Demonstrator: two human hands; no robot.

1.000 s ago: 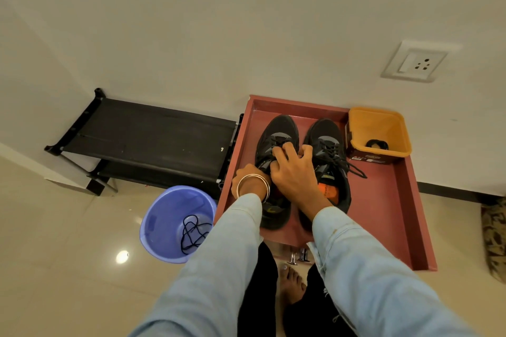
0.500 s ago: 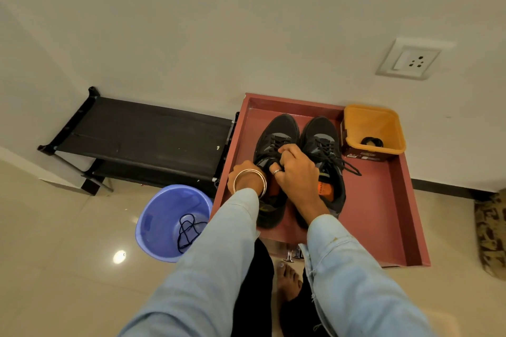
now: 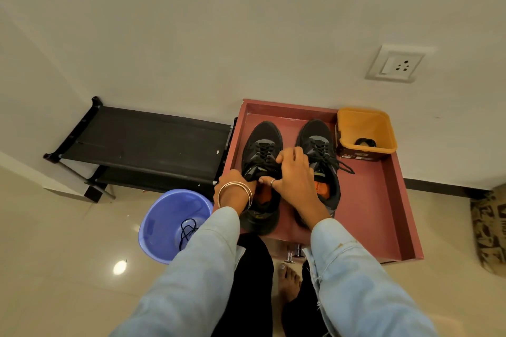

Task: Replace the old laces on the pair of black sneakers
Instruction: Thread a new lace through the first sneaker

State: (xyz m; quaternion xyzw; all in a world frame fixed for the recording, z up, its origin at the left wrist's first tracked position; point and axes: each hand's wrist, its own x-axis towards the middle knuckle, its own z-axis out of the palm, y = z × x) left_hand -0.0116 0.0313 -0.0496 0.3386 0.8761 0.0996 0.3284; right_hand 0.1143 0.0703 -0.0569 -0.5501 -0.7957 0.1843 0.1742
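Black laces point(image 3: 262, 156) sit pinched in your curled right hand point(image 3: 294, 175); your left hand point(image 3: 237, 189) grips the left sneaker point(image 3: 260, 172) at its collar, beside the right sneaker point(image 3: 319, 161) in the red tray point(image 3: 377, 208).

sleeves point(image 3: 208, 262): pale blue denim | left wrist: gold bangles point(image 3: 236, 192) | right finger: silver ring point(image 3: 273, 182) | trousers: black | feet: bare
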